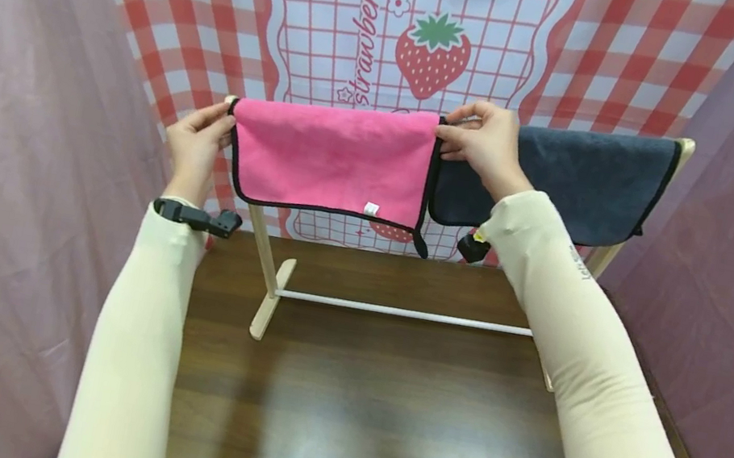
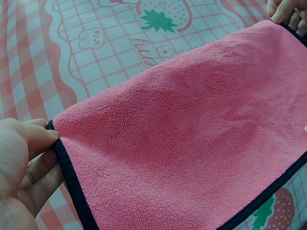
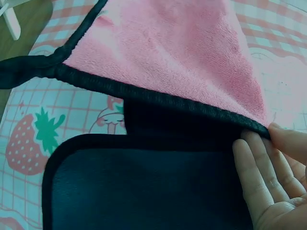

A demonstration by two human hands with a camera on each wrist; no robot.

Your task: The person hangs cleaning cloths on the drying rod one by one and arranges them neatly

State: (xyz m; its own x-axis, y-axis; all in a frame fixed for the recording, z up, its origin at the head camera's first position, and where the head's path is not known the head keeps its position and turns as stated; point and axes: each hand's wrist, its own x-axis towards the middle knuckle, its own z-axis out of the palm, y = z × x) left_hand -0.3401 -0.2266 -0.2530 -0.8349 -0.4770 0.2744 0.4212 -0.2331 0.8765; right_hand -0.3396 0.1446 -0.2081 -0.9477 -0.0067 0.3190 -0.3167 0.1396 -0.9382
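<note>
A pink towel [image 1: 335,158] with black edging hangs folded over the top of a wooden rack, a small white tag near its lower hem. My left hand [image 1: 196,142] pinches its upper left corner between thumb and fingers; the left wrist view shows the thumb on the black edge [image 2: 72,184]. At the upper right corner, my right hand [image 1: 485,143] pinches the black edging, thumb on the pink side and fingers behind, as the right wrist view shows. Right beside it hangs a dark grey towel [image 1: 581,185], partly behind my right hand.
The rack has a wooden left leg [image 1: 263,252], a foot [image 1: 272,298] and a low white crossbar [image 1: 404,313] above the brown wood floor [image 1: 376,427]. Behind it hangs a strawberry-print cloth [image 1: 329,26]. Pinkish curtains [image 1: 4,157] flank both sides.
</note>
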